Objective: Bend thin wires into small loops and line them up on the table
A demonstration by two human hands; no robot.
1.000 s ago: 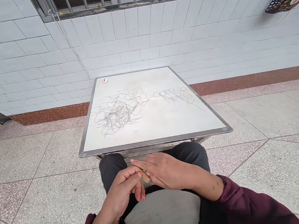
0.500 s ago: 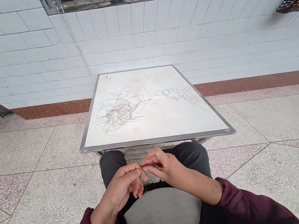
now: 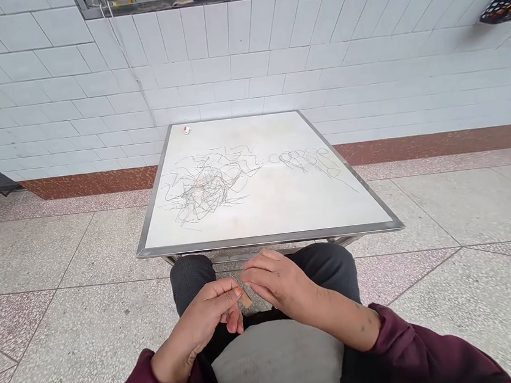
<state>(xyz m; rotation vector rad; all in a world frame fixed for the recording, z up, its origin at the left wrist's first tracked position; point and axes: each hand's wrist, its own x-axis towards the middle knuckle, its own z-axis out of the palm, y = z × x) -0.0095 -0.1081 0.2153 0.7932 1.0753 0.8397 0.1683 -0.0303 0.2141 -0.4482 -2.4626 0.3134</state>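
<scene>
My left hand [image 3: 211, 310] is closed in a pinch, thumb against index finger, above my lap. At its fingertips hangs a small flat tan piece [image 3: 246, 300], perhaps card or a tag; its exact kind is too small to tell. My right hand [image 3: 277, 282] is beside it, fingers bent and held together, the tips just short of the left fingertips. Whether the right fingers hold anything is hidden. On the white table [image 3: 258, 219] lie a tangle of thin dark strands [image 3: 204, 188] and a row of thin loops [image 3: 305, 160].
A small red and white object [image 3: 187, 130] sits at the table's far left corner. The table's metal edge [image 3: 270, 239] runs just beyond my knees. A tiled wall [image 3: 242, 73] stands behind, with a patterned dark item [image 3: 508, 0] at upper right.
My right hand has turned over so that its back shows more and its fingers have closed up. The left hand keeps its pinch with the tan piece, nearly still.
</scene>
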